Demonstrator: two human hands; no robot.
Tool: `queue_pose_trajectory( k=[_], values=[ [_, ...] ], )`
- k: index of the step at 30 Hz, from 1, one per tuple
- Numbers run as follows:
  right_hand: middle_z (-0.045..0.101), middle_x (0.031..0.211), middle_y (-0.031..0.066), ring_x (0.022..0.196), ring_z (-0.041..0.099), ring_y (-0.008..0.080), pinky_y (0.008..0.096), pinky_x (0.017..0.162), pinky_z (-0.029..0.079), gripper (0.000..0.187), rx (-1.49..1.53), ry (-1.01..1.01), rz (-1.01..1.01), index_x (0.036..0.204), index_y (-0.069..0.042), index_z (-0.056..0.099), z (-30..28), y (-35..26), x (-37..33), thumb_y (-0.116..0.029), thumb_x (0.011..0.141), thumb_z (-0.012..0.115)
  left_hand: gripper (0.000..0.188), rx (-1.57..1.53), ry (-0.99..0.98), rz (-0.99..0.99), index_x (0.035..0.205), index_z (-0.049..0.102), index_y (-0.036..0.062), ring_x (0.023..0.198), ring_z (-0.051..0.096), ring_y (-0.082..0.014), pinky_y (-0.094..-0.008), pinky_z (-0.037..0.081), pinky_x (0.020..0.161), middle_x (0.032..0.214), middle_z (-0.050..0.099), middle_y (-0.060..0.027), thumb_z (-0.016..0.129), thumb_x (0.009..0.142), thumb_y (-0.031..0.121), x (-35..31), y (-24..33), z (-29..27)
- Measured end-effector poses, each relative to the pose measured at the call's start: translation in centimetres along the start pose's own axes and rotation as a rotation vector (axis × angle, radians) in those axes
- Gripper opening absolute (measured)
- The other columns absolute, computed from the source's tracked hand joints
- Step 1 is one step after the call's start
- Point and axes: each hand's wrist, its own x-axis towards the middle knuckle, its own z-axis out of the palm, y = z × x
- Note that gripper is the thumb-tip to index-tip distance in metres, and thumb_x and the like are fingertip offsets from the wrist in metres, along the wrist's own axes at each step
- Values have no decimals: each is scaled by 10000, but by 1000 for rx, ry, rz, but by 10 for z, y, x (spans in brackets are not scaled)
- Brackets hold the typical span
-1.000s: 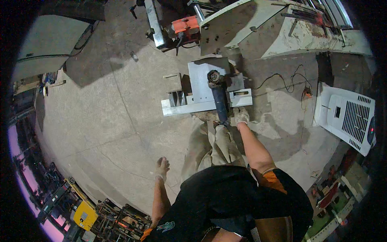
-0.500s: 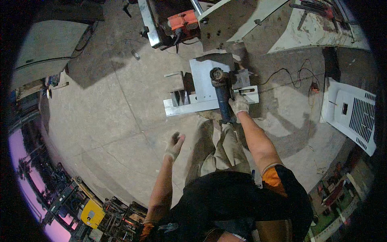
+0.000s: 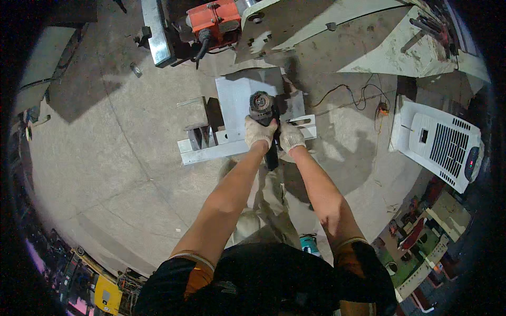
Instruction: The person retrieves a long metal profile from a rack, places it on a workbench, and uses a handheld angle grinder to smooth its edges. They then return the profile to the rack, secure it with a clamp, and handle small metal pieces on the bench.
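Observation:
An angle grinder (image 3: 261, 101) with a round head and a dark body is held over metal pieces on the floor. My gloved left hand (image 3: 258, 130) closes around its body just below the head. On the tool's right side, my gloved right hand (image 3: 291, 137) grips it too, its fingers partly hidden. Beneath lies a flat grey metal plate (image 3: 230, 100), with a long slotted metal bar (image 3: 211, 154) along its near edge. A small block-like metal piece (image 3: 192, 113) stands at the plate's left. What the grinder's head touches, if anything, I cannot make out.
An orange motor unit (image 3: 213, 23) on a metal frame (image 3: 156, 39) stands at the far side. Large pale panels (image 3: 400, 50) lie far right. A dark cable (image 3: 350, 92) runs along the floor toward a white louvred cover (image 3: 443, 139). Yellow machinery (image 3: 108, 292) is at lower left.
My left hand has moved up from its free, open position and now holds the grinder. The view has shifted, and my right hand stays on the tool.

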Motion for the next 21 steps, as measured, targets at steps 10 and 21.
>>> queue_pose_trajectory(
  k=[10,21],
  values=[
    [680,974,191,912,668,341,414,813,521,300,600,50,158,1052,-3,597,-34,21,-93,-184,839,706,877,-212,-368,32,1229,562,-63,985,648,-261,-403,509,865,1068,678,-195,820,689,577,-9,-45,-37],
    [696,1077,101,960,656,162,306,797,550,266,1380,-139,-393,1124,49,641,-193,1,-180,-110,915,682,756,109,-80,243,1283,554,47,1044,652,-382,-426,511,911,1134,662,-243,808,708,466,-243,-61,-95]
  ],
)
